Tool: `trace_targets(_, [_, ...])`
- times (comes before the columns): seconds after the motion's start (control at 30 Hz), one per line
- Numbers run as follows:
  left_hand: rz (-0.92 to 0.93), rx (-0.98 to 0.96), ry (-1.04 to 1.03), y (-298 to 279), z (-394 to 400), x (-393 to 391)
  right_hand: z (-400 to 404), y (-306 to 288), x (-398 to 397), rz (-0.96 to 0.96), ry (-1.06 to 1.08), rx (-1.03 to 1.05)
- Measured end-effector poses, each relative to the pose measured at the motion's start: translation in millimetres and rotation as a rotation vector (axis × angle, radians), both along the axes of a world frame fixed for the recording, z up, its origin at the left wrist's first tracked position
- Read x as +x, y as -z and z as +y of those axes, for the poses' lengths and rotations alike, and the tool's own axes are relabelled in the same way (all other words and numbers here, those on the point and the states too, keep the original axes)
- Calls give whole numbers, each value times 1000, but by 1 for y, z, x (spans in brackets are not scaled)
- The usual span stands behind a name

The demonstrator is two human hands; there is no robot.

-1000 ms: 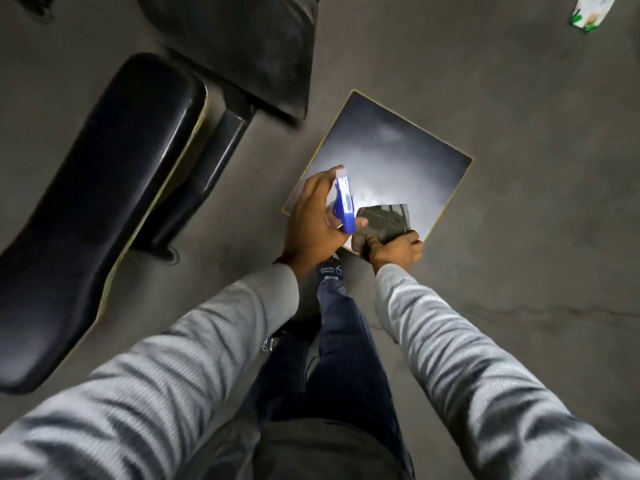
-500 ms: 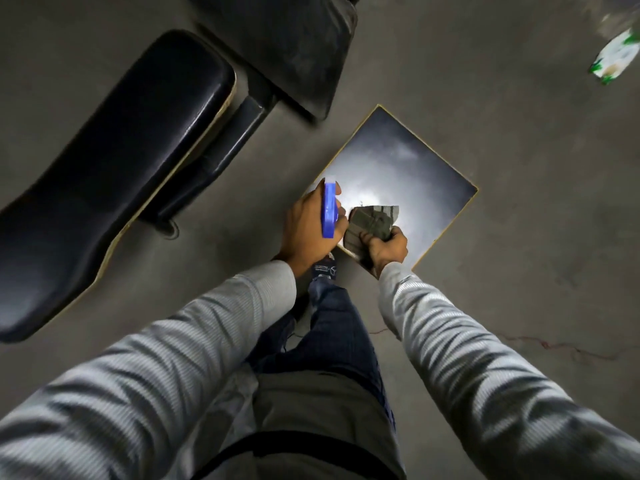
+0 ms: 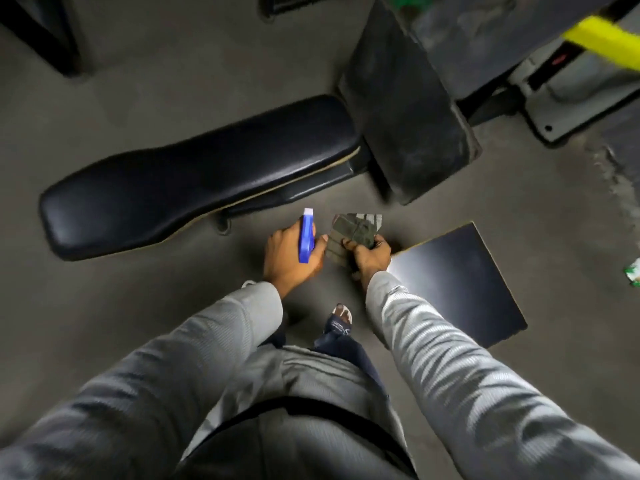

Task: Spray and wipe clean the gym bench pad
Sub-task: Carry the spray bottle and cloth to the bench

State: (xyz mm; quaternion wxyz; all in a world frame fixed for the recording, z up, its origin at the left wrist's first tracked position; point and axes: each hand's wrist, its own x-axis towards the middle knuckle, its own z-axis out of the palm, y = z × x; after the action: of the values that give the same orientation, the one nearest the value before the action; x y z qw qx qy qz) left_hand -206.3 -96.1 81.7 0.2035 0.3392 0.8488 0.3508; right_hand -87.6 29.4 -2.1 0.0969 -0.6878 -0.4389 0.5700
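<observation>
Your left hand (image 3: 289, 256) grips a blue spray bottle (image 3: 306, 239) in the middle of the frame. Just beside it, your right hand (image 3: 369, 256) squeezes a folded grey cloth (image 3: 353, 230). The long black bench pad (image 3: 194, 181) lies above your hands, in the middle left. A shiny dark board (image 3: 464, 282) rests on the floor (image 3: 173, 81) at the right.

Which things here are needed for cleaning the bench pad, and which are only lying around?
Needed: bench pad; blue spray bottle in the left hand; grey cloth in the right hand.

Lying around: dark square board on the floor; green-and-white wrapper at the right edge.
</observation>
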Motion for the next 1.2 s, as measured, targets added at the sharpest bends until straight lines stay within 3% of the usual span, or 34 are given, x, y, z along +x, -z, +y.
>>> trace_targets(0.3, [-26, 22, -290, 5, -74, -136, -43, -17, -181, 166, -210, -55])
trace_targets(0.57, [48, 21, -438, 18, -91, -226, -53, -3, -287, 165, -328, -120])
trace_targets(0.73, [10, 11, -433, 38, -88, -260, -39, 38, -335, 108, -396, -156])
trace_targets(1.03, [-193, -36, -623, 76, -62, -297, 2, 115, -429, -51, -654, -258])
trace_targets(1.2, [-237, -56, -710, 94, -43, -312, 19, 130, -457, -57, -809, -349])
